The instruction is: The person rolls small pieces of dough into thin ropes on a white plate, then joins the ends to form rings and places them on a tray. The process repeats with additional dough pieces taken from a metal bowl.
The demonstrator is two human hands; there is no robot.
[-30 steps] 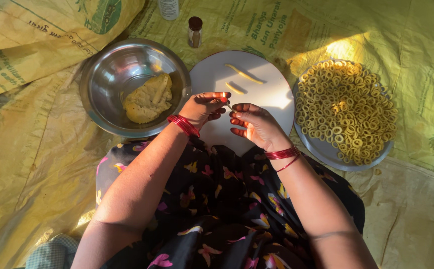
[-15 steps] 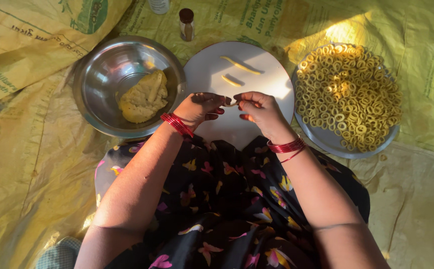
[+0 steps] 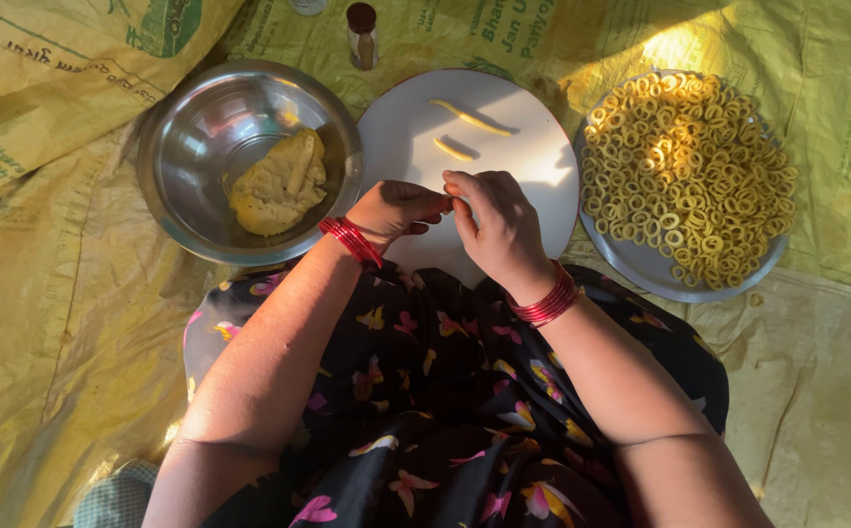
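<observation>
Yellow dough is the material in play: a lump of it [image 3: 277, 183] lies in the steel bowl [image 3: 183, 117] at the left edge of the yellow sheeting [image 3: 44, 323] that covers the ground. Just beside the bowl sits a round white board [image 3: 533, 156], and both hands meet over its near edge. The left hand [image 3: 398, 208] and the right hand [image 3: 496, 223] are pinched together fingertip to fingertip, grasping what looks like a small piece of dough [image 3: 449, 198] between them; the piece itself is mostly hidden by the fingers, so its shape cannot be told. Both wrists carry red bangles [image 3: 350, 240].

Toward the far edge of the board lie 2 rolled dough strips [image 3: 468, 118], a long one and a shorter one, apart from each other and untouched. On the right, touching the board's edge, a steel plate [image 3: 640, 266] is heaped with finished dough rings [image 3: 684, 166]. At the far edge of the sheeting stands a small brown-capped bottle [image 3: 361, 34].

Judged from this, the step in hand is the shaping of a single ring, its ends being brought together between the fingertips. What follows likely calls for a firm pinch to seal the join, then a short reach right to the plate, without crushing the loop.
</observation>
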